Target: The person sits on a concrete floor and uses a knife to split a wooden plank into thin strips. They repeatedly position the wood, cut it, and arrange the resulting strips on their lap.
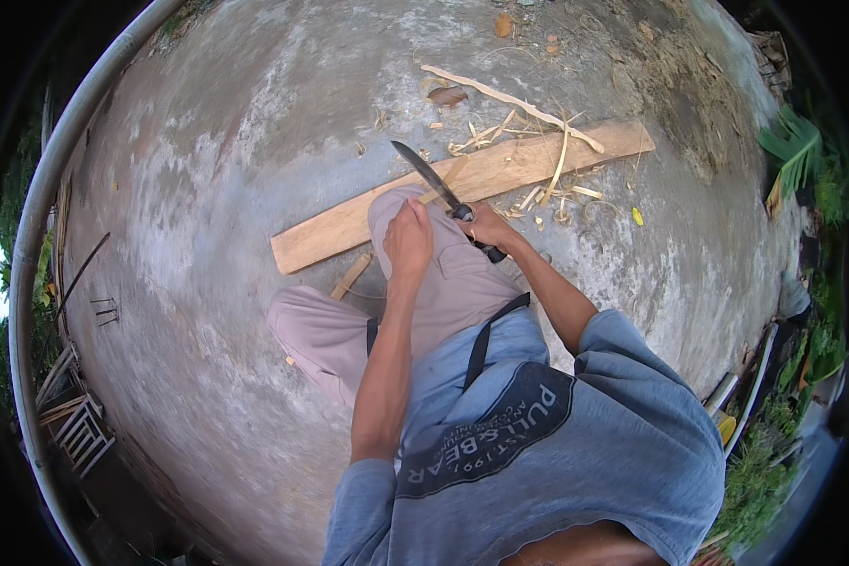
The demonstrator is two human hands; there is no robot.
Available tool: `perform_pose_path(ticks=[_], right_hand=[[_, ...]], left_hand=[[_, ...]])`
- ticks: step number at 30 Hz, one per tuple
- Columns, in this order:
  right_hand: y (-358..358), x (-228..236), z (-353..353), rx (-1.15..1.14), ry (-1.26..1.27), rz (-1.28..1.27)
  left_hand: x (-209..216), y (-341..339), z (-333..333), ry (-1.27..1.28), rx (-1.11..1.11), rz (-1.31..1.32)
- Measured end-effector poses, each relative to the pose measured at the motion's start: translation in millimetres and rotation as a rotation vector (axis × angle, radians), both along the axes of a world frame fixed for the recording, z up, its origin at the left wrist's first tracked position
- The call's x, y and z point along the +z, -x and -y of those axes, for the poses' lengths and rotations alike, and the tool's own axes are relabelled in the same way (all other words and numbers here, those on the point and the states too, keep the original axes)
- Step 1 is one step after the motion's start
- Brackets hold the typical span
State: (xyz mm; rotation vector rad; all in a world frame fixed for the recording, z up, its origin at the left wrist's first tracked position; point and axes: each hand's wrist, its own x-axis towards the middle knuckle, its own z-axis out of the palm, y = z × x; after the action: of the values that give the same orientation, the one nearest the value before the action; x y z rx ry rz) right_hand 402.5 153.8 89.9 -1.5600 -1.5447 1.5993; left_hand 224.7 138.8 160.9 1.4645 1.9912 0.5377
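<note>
My right hand is closed round the black handle of a long knife. The dark knife blade points up and left, over a thick wooden plank on the ground. My left hand rests closed on my raised knee, gripping a thin strip of wood that reaches out over the plank and passes by the blade. A wooden piece in line with the strip shows below the knee; my leg hides whether the two are one.
Curled shavings and a long, pale, crooked stick lie on and behind the plank. Grey concrete spreads around me. A curved metal pipe runs along the left. A slatted wooden object is at lower left, and plants stand right.
</note>
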Motion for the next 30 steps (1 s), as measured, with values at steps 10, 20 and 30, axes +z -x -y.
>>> perform_pose_path(ticks=[10,20,30], right_hand=[[-20,-67,8,-0.068,-0.152,0.386],[-3,8,6,-0.032,-0.208,0.277],[-19,-24,5,-0.05,-0.275,0.361]], left_hand=[[28,-45,-12,-0.161,-0.068,-0.125],[24,-39,-7,-0.111,-0.087,-0.146],[21,-48,-9,-0.033,-0.143,-0.167]])
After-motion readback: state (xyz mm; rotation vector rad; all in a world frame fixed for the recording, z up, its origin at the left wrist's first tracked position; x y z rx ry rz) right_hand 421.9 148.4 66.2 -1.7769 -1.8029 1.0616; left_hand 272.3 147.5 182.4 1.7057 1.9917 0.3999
